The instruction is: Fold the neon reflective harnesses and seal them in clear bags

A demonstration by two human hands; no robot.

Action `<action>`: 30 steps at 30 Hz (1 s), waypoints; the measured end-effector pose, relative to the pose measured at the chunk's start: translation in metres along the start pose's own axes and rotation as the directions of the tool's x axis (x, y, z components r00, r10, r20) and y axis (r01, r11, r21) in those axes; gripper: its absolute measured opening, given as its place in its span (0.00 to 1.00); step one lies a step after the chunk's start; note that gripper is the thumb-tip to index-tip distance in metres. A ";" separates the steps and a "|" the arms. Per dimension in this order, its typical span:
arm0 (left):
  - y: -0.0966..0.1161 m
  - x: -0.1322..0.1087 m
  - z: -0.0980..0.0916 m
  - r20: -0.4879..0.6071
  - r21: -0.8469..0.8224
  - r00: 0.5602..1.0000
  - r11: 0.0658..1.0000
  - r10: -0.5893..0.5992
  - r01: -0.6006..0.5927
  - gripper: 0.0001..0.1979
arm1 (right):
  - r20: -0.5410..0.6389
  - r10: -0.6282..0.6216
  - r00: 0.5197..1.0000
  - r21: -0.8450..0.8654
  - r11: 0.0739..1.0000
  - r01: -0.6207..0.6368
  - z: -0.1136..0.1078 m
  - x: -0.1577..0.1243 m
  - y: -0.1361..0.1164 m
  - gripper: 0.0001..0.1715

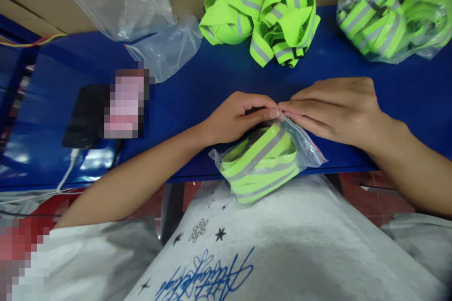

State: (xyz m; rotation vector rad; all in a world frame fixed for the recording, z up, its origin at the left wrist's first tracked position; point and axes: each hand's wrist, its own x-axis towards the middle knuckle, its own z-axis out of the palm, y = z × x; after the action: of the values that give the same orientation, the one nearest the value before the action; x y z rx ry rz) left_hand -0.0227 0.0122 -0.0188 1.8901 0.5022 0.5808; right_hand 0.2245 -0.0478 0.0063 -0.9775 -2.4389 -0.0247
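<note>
I find left hand [243, 115] and right hand [341, 110] pinching the bag [261, 165] at its edge; presumably light, soft, slippery, best held there

Running in blue script [206, 275] across the shirt [300, 225], upside down and too looping for reading with certainty. Showing near it, on the same cloth, as printed signs: snowflake [198, 231] and star [221, 234] shapes. Yielding no readable words elsewhere.
</note>
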 end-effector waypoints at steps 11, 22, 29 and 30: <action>0.007 0.000 -0.001 0.080 -0.045 0.995 0.997 -0.057 0.061 0.21 | -0.084 -0.029 0.996 -0.005 1.000 0.028 0.007 0.003 -0.003 0.10; 0.006 -0.002 0.003 -0.051 -0.046 0.999 0.999 -0.018 0.016 0.20 | 0.012 0.159 0.987 0.484 0.863 -0.145 0.008 0.007 0.011 0.10; 0.008 -0.002 0.006 -0.178 -0.054 0.982 0.997 -0.055 0.046 0.21 | 0.211 0.314 0.926 0.653 0.659 -0.373 0.014 0.005 0.008 0.11; 0.008 -0.002 0.006 -0.187 -0.044 0.981 0.998 -0.045 0.037 0.21 | 0.213 0.324 0.922 0.661 0.648 -0.380 0.015 0.006 0.006 0.11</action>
State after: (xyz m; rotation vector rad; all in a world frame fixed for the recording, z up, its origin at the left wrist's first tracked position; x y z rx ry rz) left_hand -0.0202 0.0039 -0.0137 1.7919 0.6459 0.7415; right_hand 0.2183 -0.0362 -0.0055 -1.0610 -1.9782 1.0158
